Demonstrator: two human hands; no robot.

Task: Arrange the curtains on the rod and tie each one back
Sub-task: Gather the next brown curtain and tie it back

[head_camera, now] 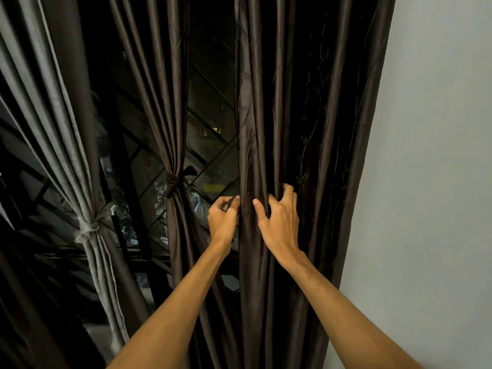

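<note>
We gather the untied curtain [306, 102]: left hand [223, 218] pinches its edge, right hand [278, 219] clutches folds. Next, we reckon, binding the bunch.

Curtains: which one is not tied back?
The rightmost brown curtain, beside the wall: left hand and right hand grip its loose folds. The grey curtain and the middle brown curtain are both tied.

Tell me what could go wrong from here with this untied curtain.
1. The right hand grips only the middle folds of the dark brown embossed curtain; the pleats nearer the white wall hang outside its grip and may miss the bundle.
2. The left hand merely pinches that curtain's left edge, which could slip free.
</note>
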